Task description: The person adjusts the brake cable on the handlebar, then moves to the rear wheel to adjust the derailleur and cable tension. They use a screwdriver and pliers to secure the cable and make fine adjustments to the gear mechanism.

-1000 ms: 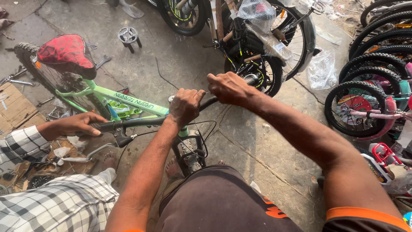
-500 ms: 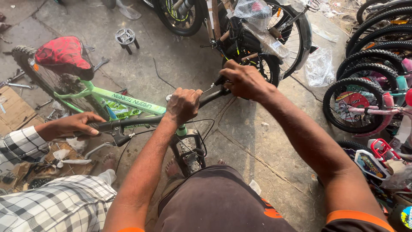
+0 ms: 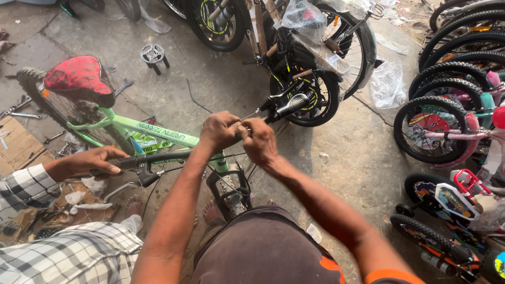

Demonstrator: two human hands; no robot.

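Left hand: closed on handlebar centre | right hand: pinched beside it, contents unclear | grip beyond | bar steadied by co-worker's hand

Glossy light-green painted metal bicycle frame, shiny red plastic-covered saddle at ten o'clock, ribbed black rubber handlebar grip, clear crinkled plastic bag at two o'clock, rough stained concrete floor, brown cardboard sheet, checked cloth sleeve
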